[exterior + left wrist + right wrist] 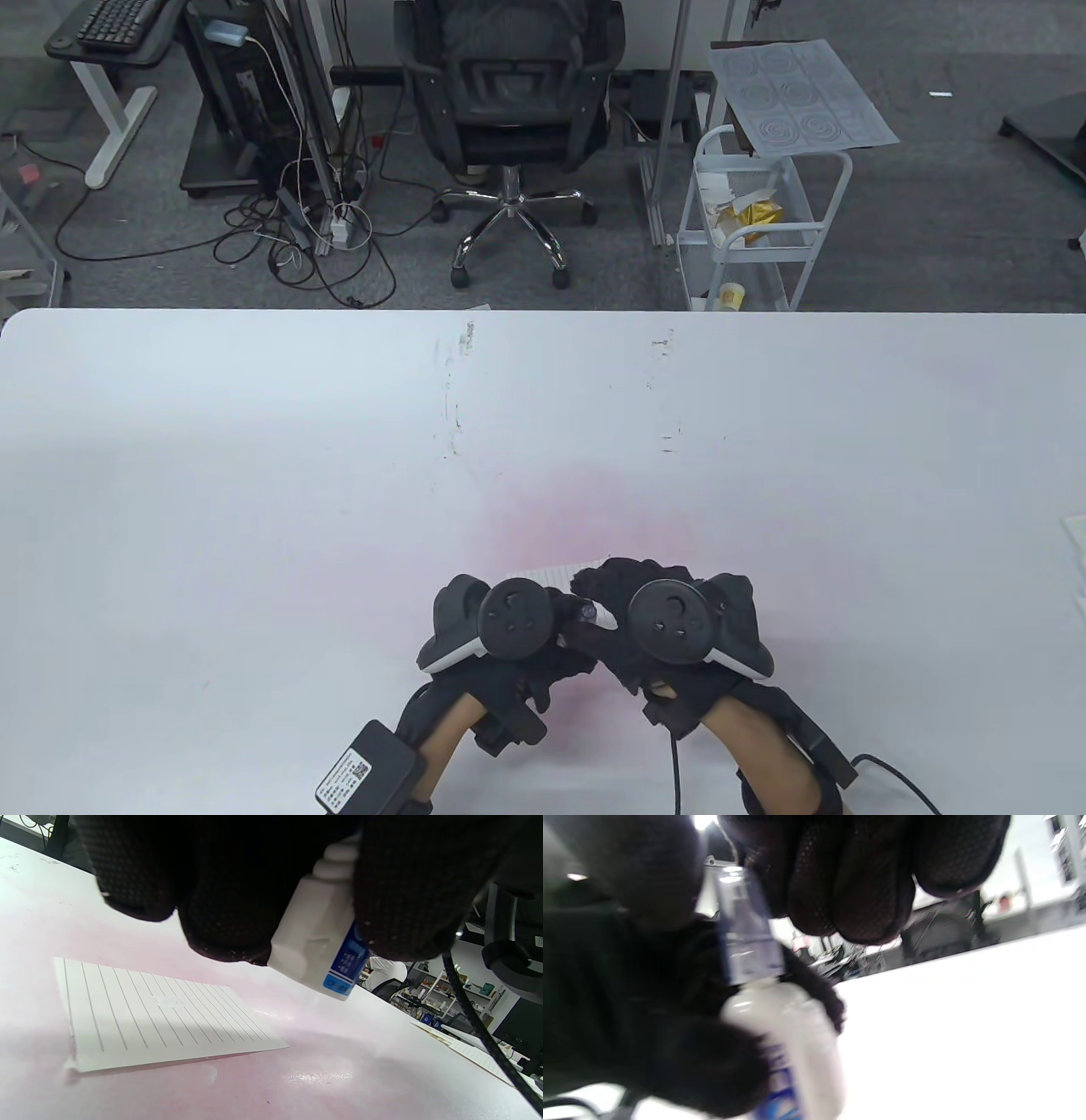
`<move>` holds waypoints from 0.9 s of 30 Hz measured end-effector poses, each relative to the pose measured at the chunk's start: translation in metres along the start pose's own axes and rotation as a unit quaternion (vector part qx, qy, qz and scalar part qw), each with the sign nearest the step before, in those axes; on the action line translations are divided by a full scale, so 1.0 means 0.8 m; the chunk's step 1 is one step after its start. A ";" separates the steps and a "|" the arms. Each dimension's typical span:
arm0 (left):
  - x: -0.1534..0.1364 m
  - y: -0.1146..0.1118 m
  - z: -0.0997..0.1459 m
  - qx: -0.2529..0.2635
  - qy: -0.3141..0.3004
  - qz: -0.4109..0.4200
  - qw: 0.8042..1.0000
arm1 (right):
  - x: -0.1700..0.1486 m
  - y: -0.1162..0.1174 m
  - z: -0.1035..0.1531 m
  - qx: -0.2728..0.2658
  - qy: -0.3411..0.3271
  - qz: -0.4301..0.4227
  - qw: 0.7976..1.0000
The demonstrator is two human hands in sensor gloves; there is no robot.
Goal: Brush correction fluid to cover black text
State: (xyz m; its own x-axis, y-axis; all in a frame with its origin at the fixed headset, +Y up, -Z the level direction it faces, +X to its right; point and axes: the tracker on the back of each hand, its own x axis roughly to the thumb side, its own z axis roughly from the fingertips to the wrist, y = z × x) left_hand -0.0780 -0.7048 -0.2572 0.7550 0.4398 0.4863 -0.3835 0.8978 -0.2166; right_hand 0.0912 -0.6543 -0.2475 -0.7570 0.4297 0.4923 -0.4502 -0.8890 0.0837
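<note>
- The white table (254, 475) is filling the lower part of the table view, with a faint pink tint showing around its middle near the hands.
- A black office chair (509, 110) and a white wire cart (764, 221) are standing on the grey floor beyond the table's far edge.
- The lined sheet of paper (161, 1014) is lying flat on the table just beyond the hands; in the table view only its far edge is peeking out between them. A pale, shiny patch is sitting near its middle in the left wrist view.
- The left hand (501, 628) is gripping the white body of the correction fluid bottle (318, 938), its fingers curling round it and holding it tilted above the table, near the paper but not touching it.
- The right hand (670, 620) is meeting the left one over the bottle, its fingers curling round the clear bluish cap (746, 929) at the bottle's top.
- The bottle's blue label (348, 963) is facing the left wrist camera, its print being too small to read.
</note>
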 end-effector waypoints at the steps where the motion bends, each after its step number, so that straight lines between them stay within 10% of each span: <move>1: 0.000 0.000 0.000 0.001 0.000 0.001 1.000 | 0.000 0.001 0.000 0.011 0.003 -0.017 1.000; 27: 0.003 -0.022 0.002 -0.002 -0.008 -0.026 1.000 | -0.039 -0.024 0.027 -0.163 0.103 0.077 0.978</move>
State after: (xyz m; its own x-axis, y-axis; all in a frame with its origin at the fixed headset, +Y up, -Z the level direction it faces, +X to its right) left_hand -0.0704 -0.7198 -0.2509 0.7659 0.3913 0.5102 -0.3406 0.9199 -0.1942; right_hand 0.1338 -0.6542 -0.2459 -0.8921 0.3471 0.2892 -0.4249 -0.8622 -0.2759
